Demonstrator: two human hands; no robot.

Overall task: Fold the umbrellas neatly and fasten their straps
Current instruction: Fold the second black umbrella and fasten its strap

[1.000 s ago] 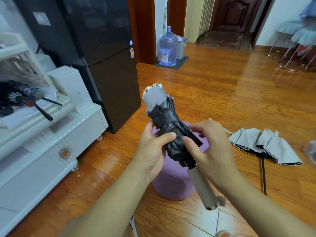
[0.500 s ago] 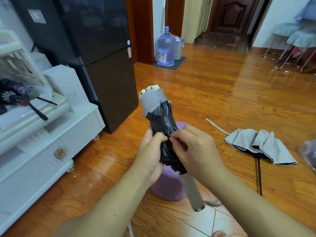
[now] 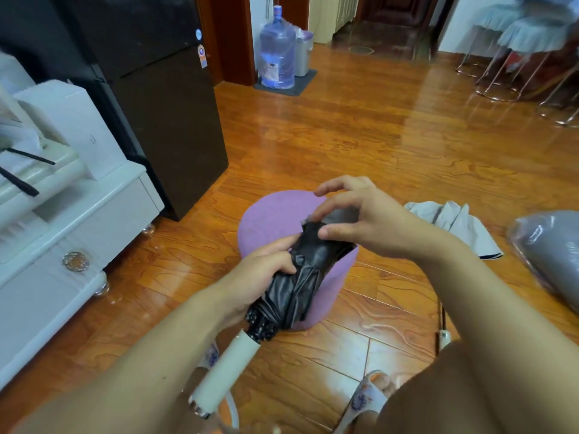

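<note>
- The black folding umbrella sits in the lower middle of the frame, slanting from its cream handle at the lower left up to its canopy tip in the centre, above a purple stool.
- The left hand wraps around the middle of the rolled canopy, fingers curled over the fabric; this grip most likely keeps the pleats from springing loose while the other hand works.
- The right hand is at the upper end of the bundle, thumb and forefinger pinching a dark flap there, the remaining fingers lifted and spread above it. Whether that flap is the strap or a canopy fold, I cannot tell.
- So the umbrella runs between both hands: the left on its middle, the right at the far end, the handle free and pointing toward the person.
- Holding it tilted, handle down, probably leaves the wrap end in plain sight for fastening.
- A second umbrella, grey and loosely spread, lies on the wooden floor at centre right, well apart from the hands and apparently not yet folded.
</note>
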